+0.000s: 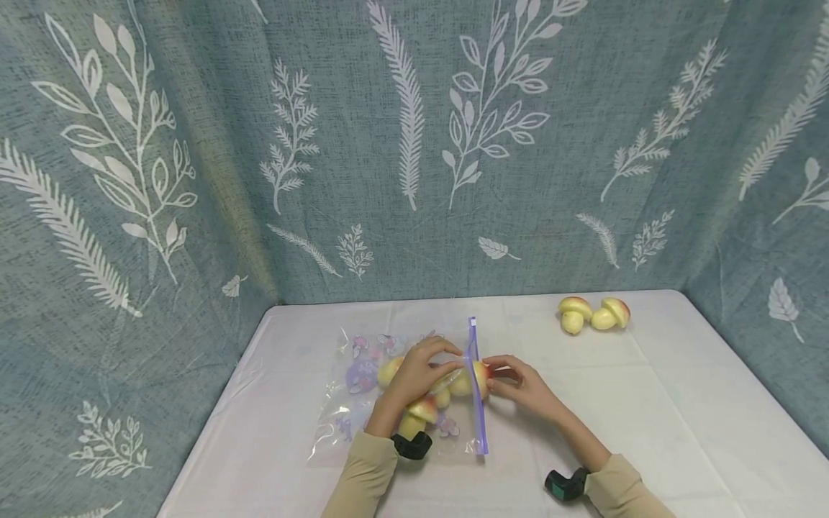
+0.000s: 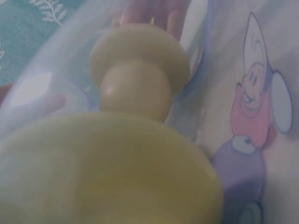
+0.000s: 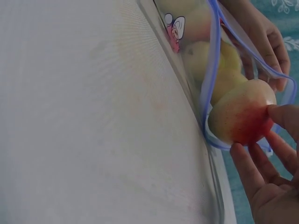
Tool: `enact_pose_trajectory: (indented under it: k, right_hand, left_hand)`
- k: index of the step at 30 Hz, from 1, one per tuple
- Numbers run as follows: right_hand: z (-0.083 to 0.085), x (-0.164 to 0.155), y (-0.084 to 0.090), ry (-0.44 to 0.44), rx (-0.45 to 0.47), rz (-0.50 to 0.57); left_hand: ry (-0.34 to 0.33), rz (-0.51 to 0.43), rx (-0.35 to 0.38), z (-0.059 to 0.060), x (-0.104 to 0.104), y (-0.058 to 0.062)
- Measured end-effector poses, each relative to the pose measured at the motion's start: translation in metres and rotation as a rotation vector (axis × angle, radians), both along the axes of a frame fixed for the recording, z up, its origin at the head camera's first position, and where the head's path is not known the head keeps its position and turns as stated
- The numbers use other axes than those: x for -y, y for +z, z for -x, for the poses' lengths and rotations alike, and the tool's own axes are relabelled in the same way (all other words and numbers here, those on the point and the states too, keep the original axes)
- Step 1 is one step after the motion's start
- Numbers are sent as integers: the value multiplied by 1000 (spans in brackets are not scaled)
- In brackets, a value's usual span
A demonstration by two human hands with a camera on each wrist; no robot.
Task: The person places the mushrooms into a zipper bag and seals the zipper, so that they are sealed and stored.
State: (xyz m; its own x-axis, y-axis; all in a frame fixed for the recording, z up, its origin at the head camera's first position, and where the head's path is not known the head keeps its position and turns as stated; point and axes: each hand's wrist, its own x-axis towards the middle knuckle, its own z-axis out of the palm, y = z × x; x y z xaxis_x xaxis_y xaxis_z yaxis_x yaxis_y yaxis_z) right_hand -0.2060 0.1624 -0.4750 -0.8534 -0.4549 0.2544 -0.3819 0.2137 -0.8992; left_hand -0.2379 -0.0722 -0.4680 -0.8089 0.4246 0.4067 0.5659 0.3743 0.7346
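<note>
Mushroom (image 3: 243, 116) in spread right fingers (image 3: 245, 171); left fingers (image 1: 444, 346) seemingly pinch bag (image 1: 481, 426).

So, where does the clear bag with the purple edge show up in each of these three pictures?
Head view: the bag is in the lower half, mostly left of centre.
Left wrist view: the bag spreads across much of the picture, its cartoon print at right.
Right wrist view: the bag is at upper right, mouth open.
Shared landmark: the blue-green curtain, top left in the left wrist view, right side in the right wrist view.
</note>
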Motion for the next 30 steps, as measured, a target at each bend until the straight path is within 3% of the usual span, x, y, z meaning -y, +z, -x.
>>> enact_pose_trajectory:
  k: [18, 25, 30]
  right_hand:
    - [1, 5, -1, 10, 85, 0]
    - [11, 0, -23, 41, 88, 7]
    - [14, 0, -29, 84, 53, 24]
  left_hand:
    - [13, 22, 29, -2, 1, 3]
    - [26, 37, 33, -3, 2, 3]
    - [20, 26, 26, -2, 1, 3]
